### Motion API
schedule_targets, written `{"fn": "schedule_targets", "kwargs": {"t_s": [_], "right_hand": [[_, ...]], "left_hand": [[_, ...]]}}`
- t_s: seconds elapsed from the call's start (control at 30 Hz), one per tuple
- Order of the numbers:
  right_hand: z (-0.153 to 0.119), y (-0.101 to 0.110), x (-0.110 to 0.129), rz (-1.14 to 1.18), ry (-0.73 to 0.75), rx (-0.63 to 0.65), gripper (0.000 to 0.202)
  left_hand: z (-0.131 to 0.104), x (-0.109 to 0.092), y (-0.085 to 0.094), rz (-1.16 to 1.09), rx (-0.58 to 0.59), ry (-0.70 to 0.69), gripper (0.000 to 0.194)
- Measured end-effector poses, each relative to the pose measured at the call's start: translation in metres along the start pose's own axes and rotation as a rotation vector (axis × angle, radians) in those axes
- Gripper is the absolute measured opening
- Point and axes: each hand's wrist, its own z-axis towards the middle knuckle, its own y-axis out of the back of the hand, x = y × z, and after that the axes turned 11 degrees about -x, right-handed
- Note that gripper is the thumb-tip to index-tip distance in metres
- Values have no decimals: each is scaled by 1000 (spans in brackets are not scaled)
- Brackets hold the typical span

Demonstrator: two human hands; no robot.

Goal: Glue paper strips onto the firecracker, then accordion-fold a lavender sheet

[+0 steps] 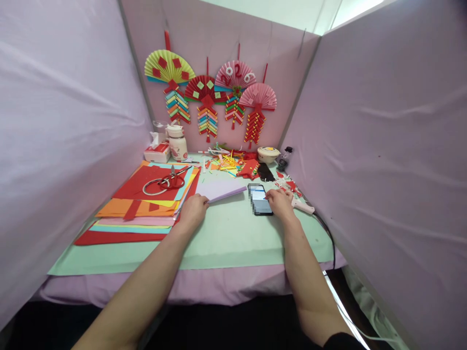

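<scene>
My left hand (195,209) is closed on the near left corner of a folded lilac sheet of paper (222,189), which lies on the mint-green table mat with its folded edge toward me. A smartphone (260,204) lies face up to the right of the paper, its screen lit and partly blurred out. Over the phone's right edge, my right hand (280,201) touches the screen with a fingertip and grips nothing; some of its fingers are hidden. Just beyond that hand lies the pale handle of a glue gun (303,206), its cord running off the table's right side.
Scissors (172,177) and a silver ring-shaped item rest on stacked coloured paper (134,182) at left. Behind are a tissue box (156,153), a cream jug (178,145), paper scraps (228,163) and a lidded bowl (268,154). Paper fan decorations (258,97) hang on the back wall.
</scene>
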Motion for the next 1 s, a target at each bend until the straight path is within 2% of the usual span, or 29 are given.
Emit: {"fn": "schedule_targets", "kwargs": {"t_s": [0.2, 0.27, 0.43, 0.6, 0.73, 1.0], "right_hand": [[1, 13, 7, 29, -27, -160, 33], [-4, 21, 13, 17, -73, -169, 36], [-30, 29, 34, -77, -213, 4, 47], [-52, 17, 53, -124, -269, 72, 83], [-50, 6, 61, -159, -319, 88, 104], [-39, -3, 67, -162, -386, 123, 105]], "left_hand": [[1, 0, 1, -7, 13, 12, 29], [0, 0, 1, -8, 15, 13, 29], [-1, -1, 3, -17, 4, 17, 30], [-2, -1, 4, -38, 4, 26, 31], [-1, -1, 2, -43, 5, 26, 31], [-1, 1, -1, -38, 4, 30, 31]]}}
